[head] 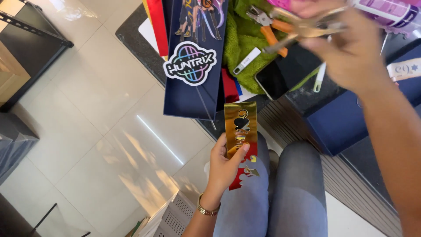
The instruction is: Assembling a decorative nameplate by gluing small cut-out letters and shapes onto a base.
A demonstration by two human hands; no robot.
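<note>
A gold mirror-finish strip (240,127) with shapes cut out of it is held upright in the left hand (224,164), above the person's grey-clad knees (272,193). The grip of that hand is closed on the strip's lower part, the thumb laid across the front face and the fingers hidden behind it. A red piece (242,173) with small gold cut-outs is seen just under the strip, against the same hand (whether it is joined to the strip cannot be told). A gold bracelet (207,210) is worn on the left wrist.

Up at the top of the view, the right hand (346,48) is raised over the bench (131,26). Its grip is closed around a blurred pale metal tool (307,28), whose exact kind cannot be made out.

Near that hand, orange-handled pliers (267,27) are lying on a green cloth (245,48), with a small white stick-shaped object (247,60) beside them. A dark phone (274,79) is lying just below the cloth. A long dark blue card (193,66) with a printed sticker is hanging over the bench edge, just beside the top of the gold strip. A dark blue box (342,123) is standing to the right, close to the right forearm. A purple-labelled tube (386,11) is seen at the upper right corner.

Pale glossy floor tiles (96,131) fill the left side, and a white perforated basket (171,217) is seen at the bottom.
</note>
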